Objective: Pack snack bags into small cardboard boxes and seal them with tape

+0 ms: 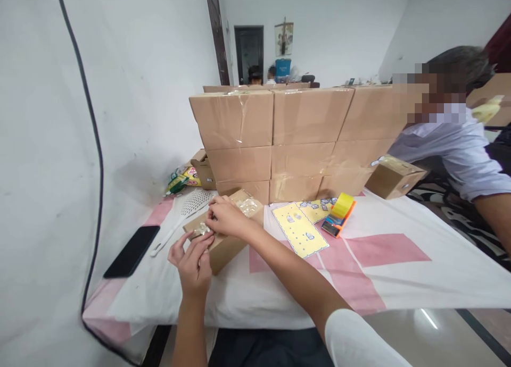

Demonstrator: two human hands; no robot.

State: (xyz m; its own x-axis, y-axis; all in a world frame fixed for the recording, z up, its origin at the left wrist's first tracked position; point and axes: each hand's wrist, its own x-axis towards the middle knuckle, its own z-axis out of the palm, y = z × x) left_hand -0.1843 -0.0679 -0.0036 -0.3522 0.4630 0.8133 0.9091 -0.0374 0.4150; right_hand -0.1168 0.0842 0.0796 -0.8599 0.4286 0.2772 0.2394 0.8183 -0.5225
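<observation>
A small cardboard box [225, 254] lies at an angle on the cloth in front of me. Crinkled clear tape [248, 206] runs along its top. At the box's near left end, my left hand [194, 260] has its fingers bent together against the tape. My right hand [225, 218] reaches across the top, its fingertips pinched on the same strip close to the left fingers. The exact grip is partly hidden by the fingers. To the right of the box lies a yellow printed sheet [301, 228], and beyond it an orange tape dispenser with a yellow roll [340, 214].
Stacked cardboard boxes [239, 119] form a wall behind the work spot. A black phone [131, 251] and a white slotted spatula [195, 203] lie at left, near green and yellow packets [181, 179]. Another box [395, 176] sits at right, beside a person [447, 149].
</observation>
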